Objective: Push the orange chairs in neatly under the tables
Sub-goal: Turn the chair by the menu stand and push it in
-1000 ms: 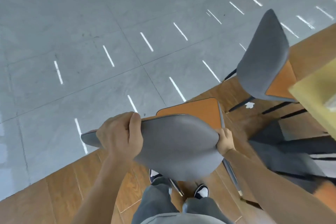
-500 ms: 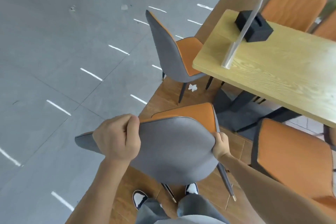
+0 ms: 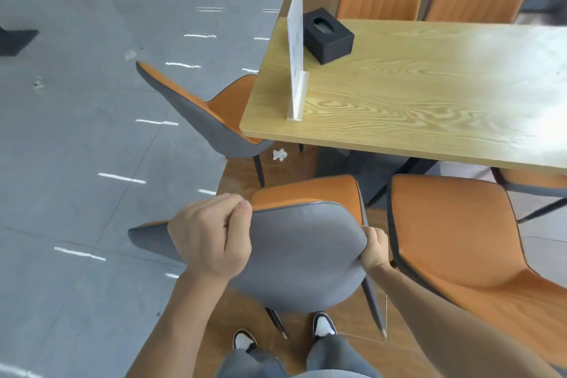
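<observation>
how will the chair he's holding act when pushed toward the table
The chair probably moves as one stiff piece, since its shell keeps its shape under the left hand and right hand. Its thin legs may catch on the wood floor, tipping it.

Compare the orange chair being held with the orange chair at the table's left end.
Both hands, left and right, grip the held orange-and-grey chair by its backrest; nobody touches the end orange-and-grey chair. The held chair stands clear of the light wooden table; the end chair's seat is partly under its edge. Both share orange fronts, grey backs and dark legs.
</observation>
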